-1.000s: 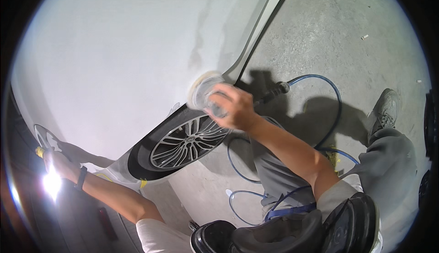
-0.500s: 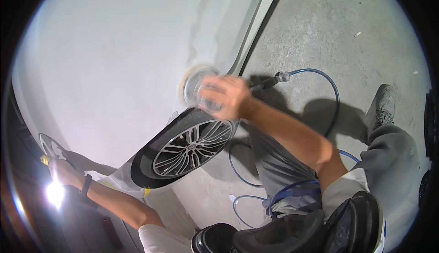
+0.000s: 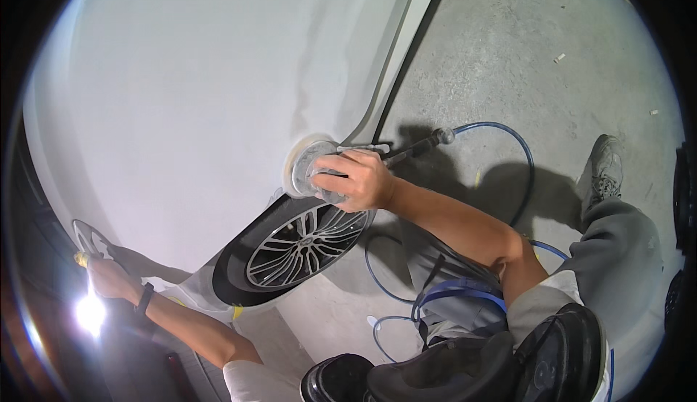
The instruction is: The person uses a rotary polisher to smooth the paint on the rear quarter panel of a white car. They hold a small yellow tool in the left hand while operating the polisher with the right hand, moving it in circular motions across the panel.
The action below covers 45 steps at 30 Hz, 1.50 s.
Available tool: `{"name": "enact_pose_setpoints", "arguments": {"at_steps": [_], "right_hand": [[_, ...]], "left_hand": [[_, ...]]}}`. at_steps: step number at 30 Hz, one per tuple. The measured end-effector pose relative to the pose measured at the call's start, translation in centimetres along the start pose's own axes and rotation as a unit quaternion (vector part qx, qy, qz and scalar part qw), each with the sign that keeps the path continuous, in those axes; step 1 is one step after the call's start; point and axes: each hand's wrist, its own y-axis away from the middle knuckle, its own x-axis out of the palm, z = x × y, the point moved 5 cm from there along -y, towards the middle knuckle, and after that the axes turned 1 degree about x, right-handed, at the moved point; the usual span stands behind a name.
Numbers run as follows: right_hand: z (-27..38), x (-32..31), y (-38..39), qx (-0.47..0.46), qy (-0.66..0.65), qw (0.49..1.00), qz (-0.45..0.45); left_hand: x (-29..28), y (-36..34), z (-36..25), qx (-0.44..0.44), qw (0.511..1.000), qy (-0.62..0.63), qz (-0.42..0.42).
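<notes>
My right hand (image 3: 357, 179) is wrapped over the top of a round air sander (image 3: 308, 164). The sander's pale disc lies against the light grey car body panel (image 3: 189, 111), just above the wheel arch. Its black hose end (image 3: 417, 148) sticks out to the right behind my wrist. At the far left, my left hand (image 3: 112, 278) is closed around a lit work light (image 3: 91, 313) with a yellow end. Glare hides most of the lamp's shape. This hand is beside a round opening (image 3: 91, 238) in the car body.
Below the sander is the car's wheel (image 3: 308, 246) with silver spokes and a dark tyre. A blue air hose (image 3: 528, 162) loops over the concrete floor (image 3: 523, 53) and past my legs. My grey shoe (image 3: 606, 166) is at the right. Yellow tape (image 3: 237, 313) marks the lower body edge.
The sander and my right hand have moved down along the panel, nearer the wheel arch, and look less blurred. My left hand keeps its hold on the light, shifting little.
</notes>
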Motion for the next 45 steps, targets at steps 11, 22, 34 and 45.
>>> {"name": "enact_pose_setpoints", "arguments": {"at_steps": [11, 22, 34, 45], "right_hand": [[-11.0, -9.5, -13.5, 0.095, 0.097, 0.984, -0.117], [0.7, 0.4, 2.2, 0.037, -0.023, 0.999, 0.02], [0.3, -1.1, -3.4, 0.03, 0.016, 0.999, -0.03], [-9.2, -7.7, -15.8, 0.079, 0.079, 0.984, -0.137]], "left_hand": [[1.7, -2.0, 1.8, -0.042, 0.994, -0.103, 0.018], [3.3, -3.9, 4.8, 0.076, 0.991, -0.107, 0.015], [2.2, -2.4, 3.6, 0.058, 0.998, -0.039, -0.01], [-2.1, 2.7, -4.1, -0.084, 0.996, 0.007, -0.013]]}}
